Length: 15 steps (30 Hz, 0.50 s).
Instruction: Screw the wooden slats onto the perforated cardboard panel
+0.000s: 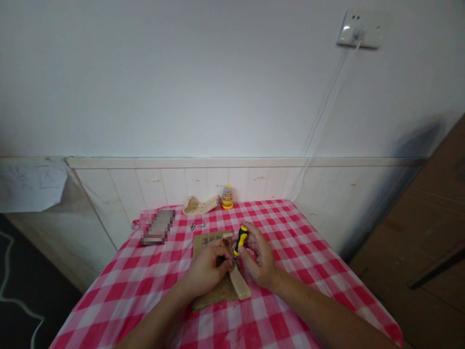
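Note:
A yellow and black screwdriver [241, 238] is gripped in my right hand [260, 259], its tip pointing down toward a pale wooden piece [240, 283]. My left hand [210, 267] is closed at the middle of that piece, close to the screwdriver's tip; what its fingers pinch is too small and covered to make out. Under the hands lies a brown board [203, 295] with dark writing near its far edge. The fingers hide the spot where the tip meets the wood.
On the red checked tablecloth [290, 310] stand a yellow-based container [227, 198] and a curved wooden part [198, 207] near the wall. Small metal pieces [198, 225] lie nearer, with a blurred-out flat object [159, 227] at left. A cable [321, 116] hangs from the wall socket [359, 30].

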Each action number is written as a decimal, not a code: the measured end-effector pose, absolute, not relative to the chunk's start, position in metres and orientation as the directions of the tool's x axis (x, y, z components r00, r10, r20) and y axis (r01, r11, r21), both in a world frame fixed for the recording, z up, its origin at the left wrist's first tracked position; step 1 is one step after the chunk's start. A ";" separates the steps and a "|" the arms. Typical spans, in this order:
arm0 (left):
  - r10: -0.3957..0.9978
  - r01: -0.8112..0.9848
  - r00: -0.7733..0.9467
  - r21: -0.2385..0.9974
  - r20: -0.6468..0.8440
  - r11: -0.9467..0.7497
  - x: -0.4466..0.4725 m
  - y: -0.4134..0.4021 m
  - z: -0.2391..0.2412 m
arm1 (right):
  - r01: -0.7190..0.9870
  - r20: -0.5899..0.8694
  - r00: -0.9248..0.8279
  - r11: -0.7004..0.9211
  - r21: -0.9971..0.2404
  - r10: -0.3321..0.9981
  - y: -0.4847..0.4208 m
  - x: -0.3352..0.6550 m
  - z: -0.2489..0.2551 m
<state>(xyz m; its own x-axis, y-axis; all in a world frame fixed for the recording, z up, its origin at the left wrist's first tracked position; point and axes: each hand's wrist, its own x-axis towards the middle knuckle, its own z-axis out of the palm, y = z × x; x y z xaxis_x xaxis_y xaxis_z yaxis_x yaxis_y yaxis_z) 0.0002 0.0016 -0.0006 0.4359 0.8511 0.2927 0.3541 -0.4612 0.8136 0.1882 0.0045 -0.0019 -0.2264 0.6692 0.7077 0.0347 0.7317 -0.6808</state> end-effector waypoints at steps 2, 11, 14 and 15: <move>0.850 0.357 0.438 0.810 0.294 -0.464 0.000 0.002 -0.001 | 0.019 0.711 -0.238 0.735 -0.678 0.662 0.003 0.188 -0.001; 0.854 0.379 0.435 0.803 0.286 -0.461 0.000 0.000 0.002 | 0.064 0.723 -0.240 0.754 -0.654 0.648 0.003 0.188 -0.001; 0.857 0.384 0.433 0.804 0.279 -0.455 0.000 0.000 0.003 | 0.114 0.713 -0.214 0.742 -0.661 0.668 0.005 0.188 -0.003; 0.857 0.386 0.433 0.801 0.280 -0.457 0.000 0.000 0.003 | 0.128 0.709 -0.205 0.736 -0.664 0.675 0.006 0.188 -0.004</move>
<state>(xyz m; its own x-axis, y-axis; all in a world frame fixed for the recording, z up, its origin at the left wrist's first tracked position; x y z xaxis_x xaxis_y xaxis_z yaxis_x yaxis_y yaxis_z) 0.0000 0.0002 0.0027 0.4327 0.8569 0.2803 0.3858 -0.4570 0.8014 0.1884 0.0057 -0.0039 -0.2051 0.6750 0.7087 0.1282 0.7364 -0.6643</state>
